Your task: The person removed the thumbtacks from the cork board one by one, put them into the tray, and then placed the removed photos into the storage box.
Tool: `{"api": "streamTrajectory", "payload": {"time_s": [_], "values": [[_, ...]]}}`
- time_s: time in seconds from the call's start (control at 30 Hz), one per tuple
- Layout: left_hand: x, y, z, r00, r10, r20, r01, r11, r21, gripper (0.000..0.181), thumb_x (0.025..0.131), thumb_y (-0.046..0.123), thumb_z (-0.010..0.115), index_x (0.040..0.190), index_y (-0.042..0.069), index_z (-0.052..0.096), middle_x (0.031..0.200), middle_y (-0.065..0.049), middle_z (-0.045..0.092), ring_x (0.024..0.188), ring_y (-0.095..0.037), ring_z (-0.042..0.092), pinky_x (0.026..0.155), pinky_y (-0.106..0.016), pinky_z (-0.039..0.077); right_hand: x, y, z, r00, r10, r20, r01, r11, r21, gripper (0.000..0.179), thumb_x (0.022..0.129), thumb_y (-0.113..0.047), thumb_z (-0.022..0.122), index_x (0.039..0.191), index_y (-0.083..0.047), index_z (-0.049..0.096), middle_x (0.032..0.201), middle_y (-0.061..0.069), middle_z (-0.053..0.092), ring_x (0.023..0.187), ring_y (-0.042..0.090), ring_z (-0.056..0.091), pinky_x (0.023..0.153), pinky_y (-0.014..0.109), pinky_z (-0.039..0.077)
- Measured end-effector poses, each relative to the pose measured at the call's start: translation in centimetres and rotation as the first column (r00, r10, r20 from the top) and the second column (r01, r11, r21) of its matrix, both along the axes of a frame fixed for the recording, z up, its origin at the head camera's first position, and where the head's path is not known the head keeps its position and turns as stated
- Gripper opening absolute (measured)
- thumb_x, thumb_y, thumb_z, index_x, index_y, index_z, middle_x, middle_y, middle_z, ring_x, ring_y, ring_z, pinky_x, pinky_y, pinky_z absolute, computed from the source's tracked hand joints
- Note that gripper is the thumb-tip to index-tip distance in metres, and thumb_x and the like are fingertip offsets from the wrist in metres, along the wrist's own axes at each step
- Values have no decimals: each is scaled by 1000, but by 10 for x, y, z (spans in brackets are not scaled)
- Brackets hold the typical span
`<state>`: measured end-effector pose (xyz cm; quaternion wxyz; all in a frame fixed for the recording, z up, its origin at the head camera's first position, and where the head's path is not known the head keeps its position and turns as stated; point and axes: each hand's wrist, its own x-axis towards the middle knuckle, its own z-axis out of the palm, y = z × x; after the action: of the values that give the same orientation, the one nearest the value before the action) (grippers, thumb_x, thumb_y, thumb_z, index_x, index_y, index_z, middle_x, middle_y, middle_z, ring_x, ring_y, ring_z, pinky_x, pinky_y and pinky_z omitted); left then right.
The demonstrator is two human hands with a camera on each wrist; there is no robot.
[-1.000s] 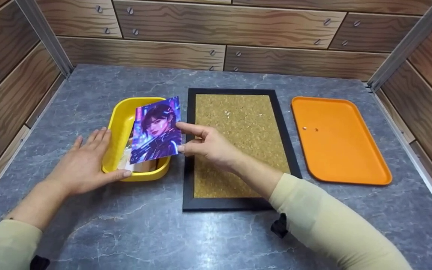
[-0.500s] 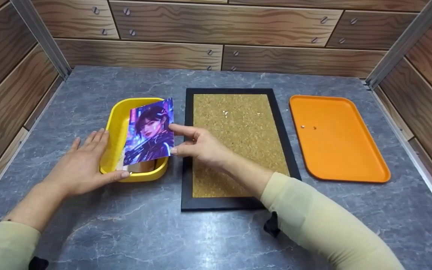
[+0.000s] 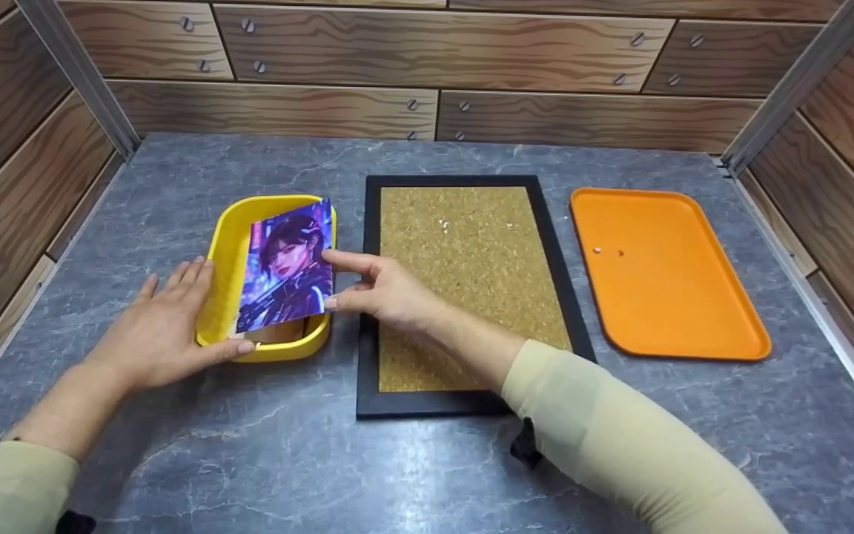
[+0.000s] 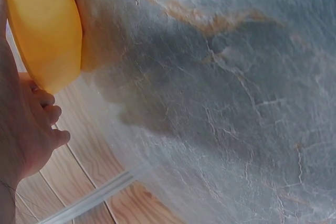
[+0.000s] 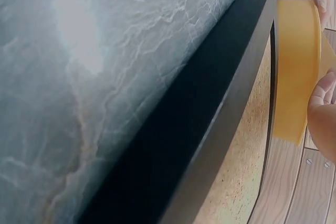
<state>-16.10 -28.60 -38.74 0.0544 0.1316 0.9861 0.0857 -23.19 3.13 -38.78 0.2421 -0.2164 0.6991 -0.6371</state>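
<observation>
A glossy picture card (image 3: 286,271) of a dark-haired figure in purple and blue hangs tilted over the yellow tub (image 3: 230,297). My right hand (image 3: 386,289) pinches the card by its right edge between thumb and fingers. Spread against the tub's left side, my left hand (image 3: 153,330) has its thumb along the front rim. In the left wrist view, its fingers (image 4: 50,111) lie beside the tub wall. White and brown pieces inside the tub are mostly hidden under the card. The right wrist view shows both hands at the tub (image 5: 296,72).
A cork board (image 3: 464,282) in a black frame (image 3: 434,404) lies right of the tub, beneath my right forearm. Small shiny bits (image 3: 443,224) sit on its upper part. Further right, an orange tray (image 3: 679,297) holds two tiny pieces. Wood-patterned walls (image 3: 427,52) enclose the table.
My right hand has moved the picture card left and slightly down, further over the yellow tub. The left hand keeps its place on the tub. The view has shifted a little.
</observation>
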Motion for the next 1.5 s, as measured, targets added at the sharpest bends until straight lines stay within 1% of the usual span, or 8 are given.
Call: {"api": "streamTrajectory", "payload": {"time_s": [0.4,0.5,0.6,0.7,0.87,1.13,1.3,1.5], "values": [[1,0,0,1000,6,5,-6,1000,6,127,92,83,54,165,-10,10,170,-35,16,156,-54,17,123,-73,9,1,-6,-3,999,28,32,-28,1000,1,73,92,4,79,158,-2,48,150,16,60,79,8,71,79,22,58],[0,1,1,1000,6,7,-6,1000,6,127,91,84,54,165,-10,10,169,-35,16,156,-55,17,123,-74,9,2,-7,-3,999,45,28,-45,999,11,73,91,4,79,158,-1,48,151,16,59,80,8,71,81,22,58],[0,1,1,1000,7,8,-7,1000,5,128,91,84,53,165,-10,10,169,-35,15,156,-55,17,123,-74,8,2,-7,-3,997,62,54,-63,998,10,73,92,4,78,158,-1,47,153,17,57,83,10,73,88,28,61],[0,2,2,1000,8,12,-8,1000,6,127,91,84,53,165,-10,9,170,-35,15,156,-54,16,122,-74,8,1,-6,-3,994,73,78,-74,997,8,73,92,4,78,158,-2,47,156,17,54,85,13,73,95,40,61],[0,2,1,1000,17,18,-17,1000,5,128,91,85,52,166,-9,9,170,-34,15,156,-54,16,122,-74,8,0,-6,-2,993,88,72,-90,996,27,73,93,-2,79,159,-4,47,157,16,53,84,16,74,99,53,57],[0,2,1,1000,14,15,-14,1000,0,128,91,85,52,166,-9,9,170,-34,15,156,-54,16,123,-74,8,-1,-8,1,992,113,48,-118,987,105,74,93,-12,84,159,-11,50,158,11,54,89,24,76,95,51,60],[0,2,1,1000,15,16,-15,1000,-2,128,91,85,52,166,-9,9,170,-34,15,156,-54,16,123,-73,8,-1,-10,2,991,135,25,-137,981,137,74,93,-14,84,159,-11,51,155,12,57,96,35,76,88,42,63],[1,1,0,1000,11,1,-11,1000,13,128,91,85,54,165,-9,10,170,-34,16,156,-54,18,122,-74,10,-2,-11,1,989,146,31,-148,980,131,74,93,-12,83,159,-11,51,155,13,56,90,28,76,87,43,63]]}}
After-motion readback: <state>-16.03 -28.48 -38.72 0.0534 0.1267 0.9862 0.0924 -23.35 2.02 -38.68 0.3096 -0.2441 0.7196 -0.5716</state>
